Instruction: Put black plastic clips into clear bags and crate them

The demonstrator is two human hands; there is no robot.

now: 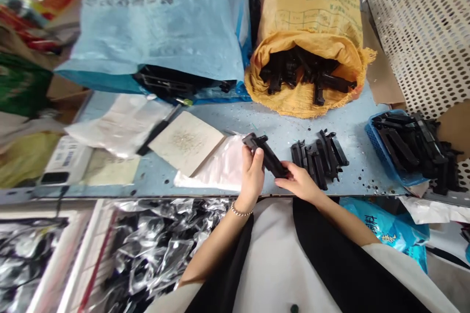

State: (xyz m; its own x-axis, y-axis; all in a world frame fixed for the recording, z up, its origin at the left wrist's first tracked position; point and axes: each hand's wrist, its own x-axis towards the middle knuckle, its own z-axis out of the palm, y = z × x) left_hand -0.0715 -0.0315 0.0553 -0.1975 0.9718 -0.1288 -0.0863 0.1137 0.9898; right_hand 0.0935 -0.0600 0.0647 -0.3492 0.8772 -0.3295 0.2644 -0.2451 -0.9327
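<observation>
Blue bench, blk part, near end partly hid by R fingers

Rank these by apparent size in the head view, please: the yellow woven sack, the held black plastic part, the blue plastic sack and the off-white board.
1. Blue plastic sack
2. Yellow woven sack
3. Off-white board
4. Held black plastic part

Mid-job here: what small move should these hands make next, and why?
Probably lower the black part beside the row of similar black parts on the table: the left hand and right hand both grip it, and that row lies close by, just beyond the right hand.
</observation>
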